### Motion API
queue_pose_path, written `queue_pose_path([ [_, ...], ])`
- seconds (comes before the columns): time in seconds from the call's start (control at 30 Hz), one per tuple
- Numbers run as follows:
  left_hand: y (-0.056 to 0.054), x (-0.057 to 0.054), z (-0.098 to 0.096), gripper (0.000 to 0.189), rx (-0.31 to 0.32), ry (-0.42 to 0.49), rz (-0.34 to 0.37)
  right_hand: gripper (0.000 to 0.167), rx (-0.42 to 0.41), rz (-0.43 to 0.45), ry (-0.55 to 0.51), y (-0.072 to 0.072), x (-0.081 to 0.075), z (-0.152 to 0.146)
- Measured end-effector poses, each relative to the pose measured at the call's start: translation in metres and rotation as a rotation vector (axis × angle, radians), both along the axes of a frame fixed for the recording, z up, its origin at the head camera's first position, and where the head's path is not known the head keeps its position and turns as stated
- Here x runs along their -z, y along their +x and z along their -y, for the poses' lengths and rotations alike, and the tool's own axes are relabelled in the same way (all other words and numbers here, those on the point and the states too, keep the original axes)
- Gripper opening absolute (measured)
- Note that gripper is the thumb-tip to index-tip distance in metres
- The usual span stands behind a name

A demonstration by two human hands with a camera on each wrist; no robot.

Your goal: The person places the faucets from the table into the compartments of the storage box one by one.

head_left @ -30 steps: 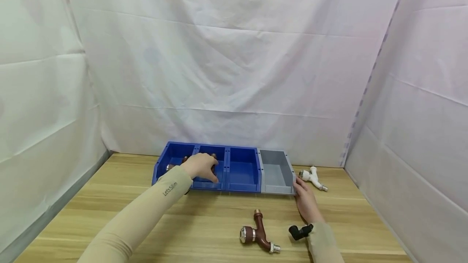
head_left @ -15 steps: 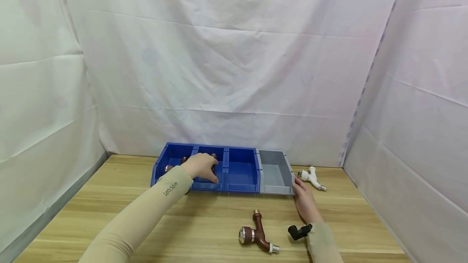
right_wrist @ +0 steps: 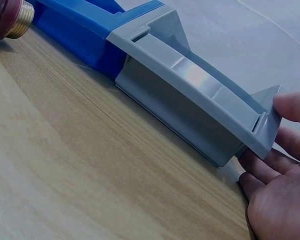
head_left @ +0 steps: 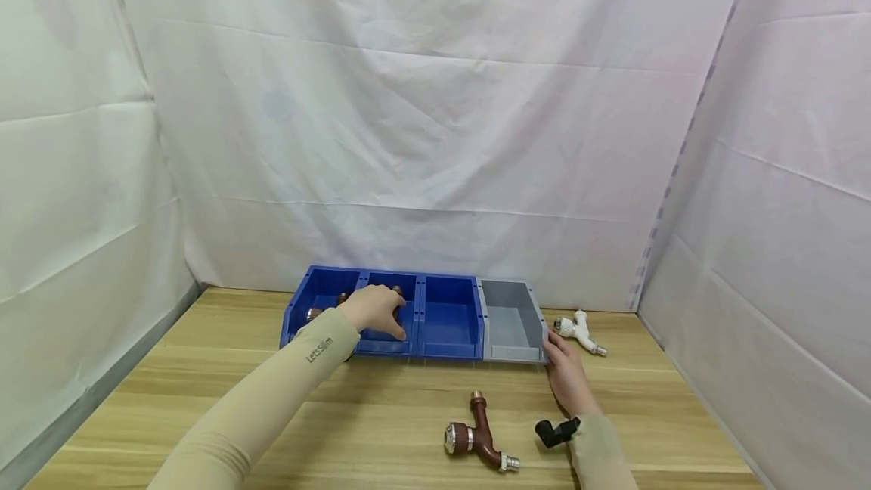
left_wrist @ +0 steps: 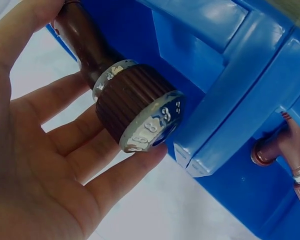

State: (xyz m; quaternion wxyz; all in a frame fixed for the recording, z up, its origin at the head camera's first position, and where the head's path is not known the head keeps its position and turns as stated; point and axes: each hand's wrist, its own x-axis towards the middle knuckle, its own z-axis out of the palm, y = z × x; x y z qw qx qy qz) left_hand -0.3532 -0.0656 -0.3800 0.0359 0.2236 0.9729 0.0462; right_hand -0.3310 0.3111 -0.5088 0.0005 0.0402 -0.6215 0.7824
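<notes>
My left hand [head_left: 370,307] reaches into the second blue bin [head_left: 388,347] from the left. In the left wrist view, its thumb and fingers hold a brown tap [left_wrist: 135,102] with a ribbed knob; the knob faces the camera, and the tap's far end is cut off by the frame. At the other end of the row, my right hand [head_left: 570,375] grips the front right corner of the grey bin [head_left: 513,354]. The right wrist view has the thumb on the corner of the bin's edge and the other fingers curled beneath it.
Another brown tap [head_left: 484,435] lies on the wooden table in front of the bins. A white tap [head_left: 581,330] lies right of the grey bin. The leftmost blue bin [head_left: 288,324] holds a brown tap [left_wrist: 292,145]. A white curtain [head_left: 435,134] hangs behind.
</notes>
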Motion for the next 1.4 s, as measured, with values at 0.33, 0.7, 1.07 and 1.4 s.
queue_pose_path([
  [0.33, -0.003, 0.002, 0.0, 0.068, -0.015, 0.004, 0.003, 0.057, 0.004, 0.006, 0.002, 0.001, -0.001, -0.002],
  [0.7, -0.008, 0.007, 0.001, 0.067, -0.015, 0.015, 0.004, 0.058, 0.007, 0.007, -0.003, 0.001, 0.002, -0.002],
  [1.07, -0.01, 0.007, 0.001, 0.067, -0.025, 0.021, 0.007, 0.056, 0.016, 0.011, -0.004, 0.001, 0.001, -0.002],
  [1.4, -0.01, 0.011, 0.001, 0.068, -0.026, 0.019, 0.003, 0.057, 0.032, 0.026, -0.002, 0.002, 0.002, 0.0],
])
